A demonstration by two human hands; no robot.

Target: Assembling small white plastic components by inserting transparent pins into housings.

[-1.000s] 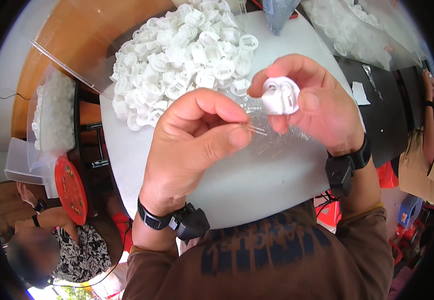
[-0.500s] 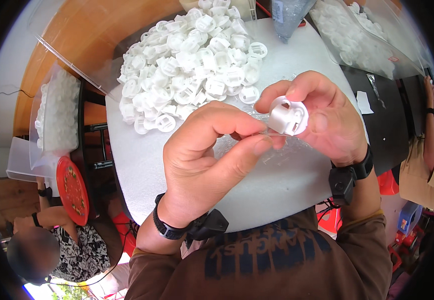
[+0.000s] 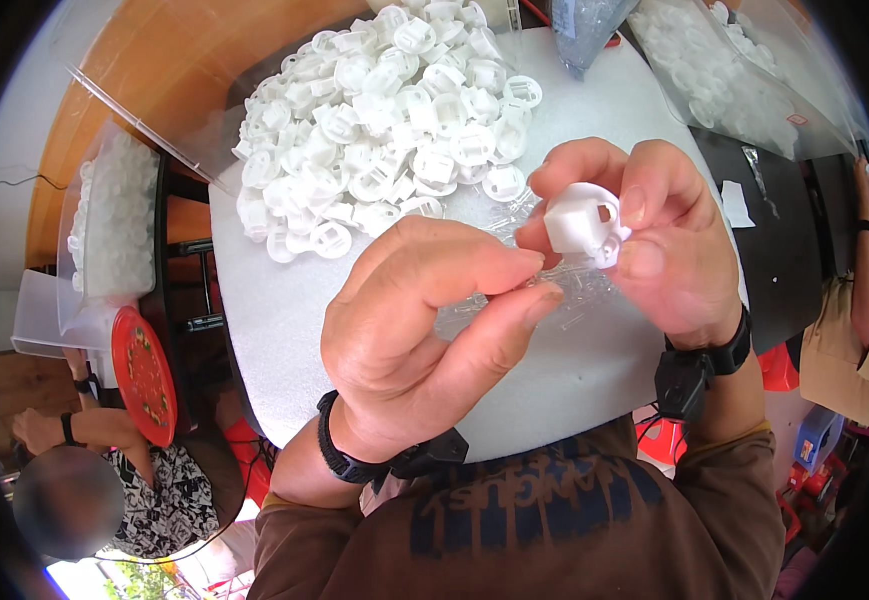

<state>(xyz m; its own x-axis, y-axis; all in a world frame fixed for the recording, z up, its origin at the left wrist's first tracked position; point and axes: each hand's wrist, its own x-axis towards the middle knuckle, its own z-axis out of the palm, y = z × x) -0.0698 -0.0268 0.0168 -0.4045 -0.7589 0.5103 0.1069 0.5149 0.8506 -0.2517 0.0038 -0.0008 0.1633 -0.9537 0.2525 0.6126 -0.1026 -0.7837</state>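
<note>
My right hand (image 3: 679, 255) grips a white plastic part (image 3: 574, 225), a round flanged piece with a boxy body and a small opening, between thumb and fingers. Just left of it, my left hand (image 3: 409, 335) is closed in a pinch, thumb against forefinger, apart from the part. Whatever lies in that pinch is too small to name. Thin clear plastic slivers (image 3: 582, 288) are scattered on the white foam-like sheet (image 3: 604, 375) beneath both hands. Beyond them rises a heap of similar white plastic parts (image 3: 384, 120).
A clear tub of white parts (image 3: 724, 80) stands at the far right, beside a grey plastic bag (image 3: 584, 30). Another filled clear tub (image 3: 114, 220) is at the left, above a red round tray (image 3: 144, 375). A co-worker (image 3: 144, 490) sits at lower left.
The white part has been turned in my right hand, its boxy body now facing left. My left pinch has drawn slightly away from it; the thin clear piece seen there earlier no longer shows clearly.
</note>
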